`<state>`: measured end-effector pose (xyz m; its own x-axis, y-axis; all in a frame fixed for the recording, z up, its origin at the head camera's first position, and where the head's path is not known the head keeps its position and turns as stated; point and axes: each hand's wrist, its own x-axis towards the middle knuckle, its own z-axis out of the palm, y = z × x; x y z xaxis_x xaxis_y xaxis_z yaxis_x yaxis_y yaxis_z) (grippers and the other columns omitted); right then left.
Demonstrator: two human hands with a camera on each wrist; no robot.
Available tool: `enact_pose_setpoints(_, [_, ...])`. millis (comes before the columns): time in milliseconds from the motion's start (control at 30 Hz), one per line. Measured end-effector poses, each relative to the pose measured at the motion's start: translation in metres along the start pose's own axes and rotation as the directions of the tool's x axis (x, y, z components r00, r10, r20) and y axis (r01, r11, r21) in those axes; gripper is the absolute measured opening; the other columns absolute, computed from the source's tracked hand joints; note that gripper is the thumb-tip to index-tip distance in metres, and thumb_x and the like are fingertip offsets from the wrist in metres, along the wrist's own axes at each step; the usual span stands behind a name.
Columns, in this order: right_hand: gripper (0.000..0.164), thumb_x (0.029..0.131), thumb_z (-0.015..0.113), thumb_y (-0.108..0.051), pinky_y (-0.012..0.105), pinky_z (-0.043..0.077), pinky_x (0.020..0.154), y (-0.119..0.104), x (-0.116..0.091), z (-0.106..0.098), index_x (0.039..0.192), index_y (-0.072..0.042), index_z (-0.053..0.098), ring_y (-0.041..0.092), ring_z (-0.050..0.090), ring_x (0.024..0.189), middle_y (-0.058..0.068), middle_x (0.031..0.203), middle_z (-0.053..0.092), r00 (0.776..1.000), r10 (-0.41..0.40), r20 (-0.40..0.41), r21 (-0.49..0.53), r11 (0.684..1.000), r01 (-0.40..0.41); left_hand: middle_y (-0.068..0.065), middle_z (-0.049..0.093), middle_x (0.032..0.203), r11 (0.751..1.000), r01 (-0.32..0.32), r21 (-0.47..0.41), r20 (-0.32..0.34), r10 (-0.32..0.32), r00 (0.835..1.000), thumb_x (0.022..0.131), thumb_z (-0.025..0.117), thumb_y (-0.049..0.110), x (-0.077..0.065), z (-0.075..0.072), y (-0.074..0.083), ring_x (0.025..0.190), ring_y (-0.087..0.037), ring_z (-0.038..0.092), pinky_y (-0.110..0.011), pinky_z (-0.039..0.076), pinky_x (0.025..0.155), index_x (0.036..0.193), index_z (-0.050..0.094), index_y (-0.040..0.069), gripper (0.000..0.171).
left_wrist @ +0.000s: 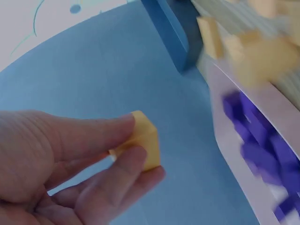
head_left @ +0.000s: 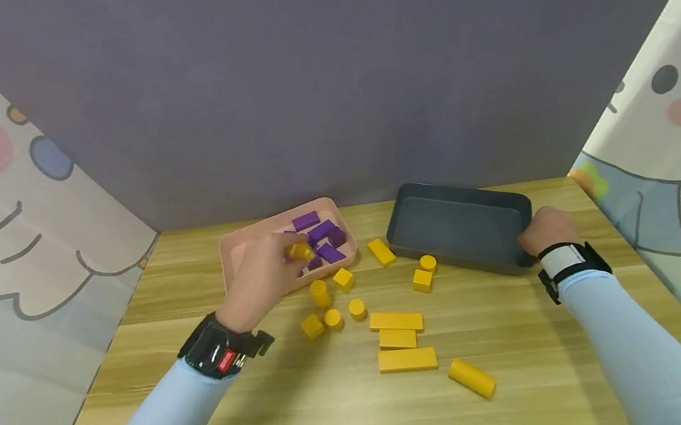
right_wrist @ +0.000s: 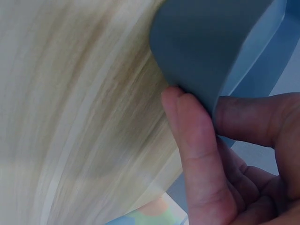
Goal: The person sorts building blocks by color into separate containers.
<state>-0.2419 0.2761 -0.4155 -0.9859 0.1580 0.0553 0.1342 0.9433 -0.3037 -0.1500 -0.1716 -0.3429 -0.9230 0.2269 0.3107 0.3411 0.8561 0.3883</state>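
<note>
Between thumb and fingertips, my left hand (head_left: 262, 275) pinches a small yellow block (left_wrist: 149, 140), held over the pink tray (head_left: 255, 229) in the head view. Several purple blocks (head_left: 321, 230) lie in that tray, partly hidden by the hand. At the right, my right hand (head_left: 549, 232) grips the side wall of a dark grey tray (head_left: 461, 226). The right wrist view shows the thumb (right_wrist: 246, 119) inside the rim and fingers against the outer wall. No blocks show inside the grey tray.
Loose yellow blocks lie on the wooden table (head_left: 332, 416) in front of both trays: cubes (head_left: 422, 280), short cylinders (head_left: 357, 310), flat bars (head_left: 407, 359) and a longer cylinder (head_left: 472, 379). Behind the trays rises a grey panel (head_left: 268, 78). Cartoon-printed cloth (head_left: 26, 210) hangs at both sides.
</note>
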Motion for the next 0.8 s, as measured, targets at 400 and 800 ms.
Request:
enact_pose_setpoints(400, [0.021,0.078,0.057,-0.004,0.061,0.058,0.071,-0.012,-0.004,0.017,0.076,0.015,0.065,0.055,0.068,0.081,0.037,0.084,0.069,0.999,-0.026,-0.026,-0.009,1.000,0.026,-0.010,0.074,0.129,0.986,-0.051,-0.157,0.171,0.079,0.982,0.091,0.079,0.008,0.100,0.080,0.076,0.112,-0.023,0.069,-0.030,0.061,0.090,0.125,0.076,0.008,0.034])
enact_pose_setpoints(800, [0.028,0.082,0.055,-0.003,0.059,0.060,0.071,-0.027,-0.013,0.024,0.088,0.021,0.067,0.054,0.070,0.088,0.040,0.093,0.070,0.999,0.032,-0.037,-0.035,0.999,-0.033,-0.005,0.075,0.128,0.990,-0.027,-0.136,0.312,0.069,0.948,0.090,0.080,0.005,0.131,0.163,0.112,0.117,-0.020,0.071,-0.023,0.060,0.091,0.127,0.076,0.010,0.038])
